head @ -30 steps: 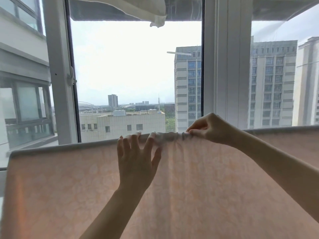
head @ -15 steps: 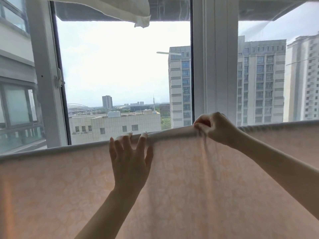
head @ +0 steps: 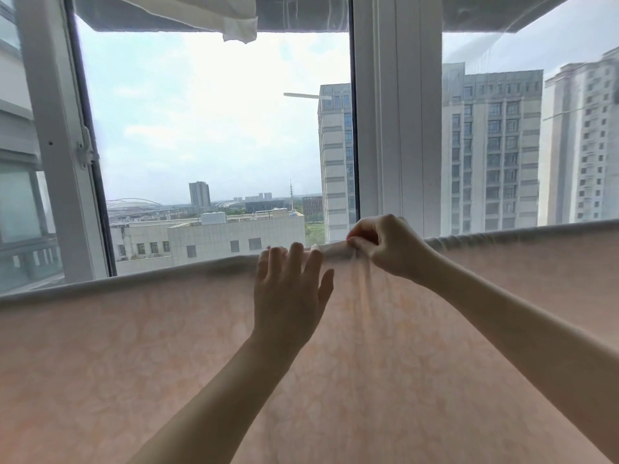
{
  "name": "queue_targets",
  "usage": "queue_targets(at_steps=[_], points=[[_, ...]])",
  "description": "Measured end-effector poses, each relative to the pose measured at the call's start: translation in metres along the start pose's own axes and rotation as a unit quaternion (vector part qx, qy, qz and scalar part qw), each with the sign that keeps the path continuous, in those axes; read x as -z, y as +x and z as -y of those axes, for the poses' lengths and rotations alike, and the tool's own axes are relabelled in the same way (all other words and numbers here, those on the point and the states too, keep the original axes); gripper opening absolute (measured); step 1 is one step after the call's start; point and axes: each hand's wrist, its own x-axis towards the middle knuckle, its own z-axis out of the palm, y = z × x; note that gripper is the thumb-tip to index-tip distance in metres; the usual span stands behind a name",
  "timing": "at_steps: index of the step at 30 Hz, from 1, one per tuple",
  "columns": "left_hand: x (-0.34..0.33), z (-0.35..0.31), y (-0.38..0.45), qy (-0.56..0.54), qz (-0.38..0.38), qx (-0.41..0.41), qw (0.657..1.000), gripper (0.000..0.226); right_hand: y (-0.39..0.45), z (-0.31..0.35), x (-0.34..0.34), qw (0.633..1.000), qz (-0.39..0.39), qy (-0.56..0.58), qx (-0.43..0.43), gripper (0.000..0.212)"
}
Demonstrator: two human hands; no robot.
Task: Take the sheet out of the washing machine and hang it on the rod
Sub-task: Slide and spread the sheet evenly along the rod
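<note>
Window frame, left: a white upright with a latch stands above the sheet's left stretch; compared with half a second ago it sits a little further right in the view, as the head has turned slightly.
Sheet: pale peach with a faint floral pattern, draped over the rod and hanging down from it, its folded top edge running across the whole view and rising toward the right. The rod itself is hidden under the fold. The fabric left of the left hand lies smooth, much as it did half a second ago.
White cloth: hangs from above the sheet, its corner dangling over the open window pane.
Left hand: flat against the sheet just below the fold, fingers straight and spread, fingertips reaching the top edge. It holds nothing. It now sits nearer the right hand than before.
Right hand: just right of the left hand, on the fold; thumb and curled fingers pinch the sheet's top edge, as earlier. Thin vertical creases run down the sheet from the pinch.
Centre mullion: a wide white post rises behind the right hand.
Tower blocks: seen through the glass above the sheet's right stretch.
</note>
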Motion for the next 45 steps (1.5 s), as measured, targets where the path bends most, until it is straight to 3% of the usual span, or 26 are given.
queue_targets(at_steps=[8,10,16,19,22,27,29,38,42,45], points=[[-0.01,-0.005,-0.003,0.013,-0.021,0.018,1.0,0.035,0.002,-0.008,0.015,0.999,0.038,0.012,0.001,0.014],[-0.01,-0.003,-0.002,0.015,-0.018,0.018,1.0,0.037,0.005,-0.02,0.024,0.997,0.07,-0.002,-0.033,0.013],[-0.014,-0.003,0.001,0.021,-0.009,0.023,0.999,0.04,0.019,-0.031,0.037,0.978,0.179,0.018,-0.107,0.044],[-0.015,-0.004,0.001,0.027,-0.006,0.026,0.999,0.041,0.028,-0.022,0.036,0.967,0.224,0.037,-0.118,0.041],[-0.015,-0.001,-0.001,0.038,-0.006,0.029,0.999,0.042,0.03,-0.022,0.03,0.972,0.206,0.044,-0.104,0.027],[-0.008,-0.002,-0.003,0.055,-0.007,0.025,0.998,0.045,0.03,-0.033,0.017,0.992,0.085,-0.045,-0.085,0.037],[-0.005,-0.003,-0.004,0.061,-0.004,0.021,0.998,0.045,0.028,-0.039,0.021,0.994,0.054,-0.032,-0.087,0.037],[-0.001,-0.035,0.01,0.061,0.048,-0.004,0.997,0.049,0.007,-0.06,0.046,0.996,0.076,-0.021,-0.029,0.015],[-0.007,-0.046,0.01,0.073,0.077,0.008,0.994,0.054,-0.009,-0.066,0.05,0.999,0.048,0.0,0.001,0.006],[-0.009,-0.044,0.009,0.08,0.091,0.017,0.992,0.059,-0.02,-0.068,0.054,0.997,0.068,0.03,0.02,0.018]])
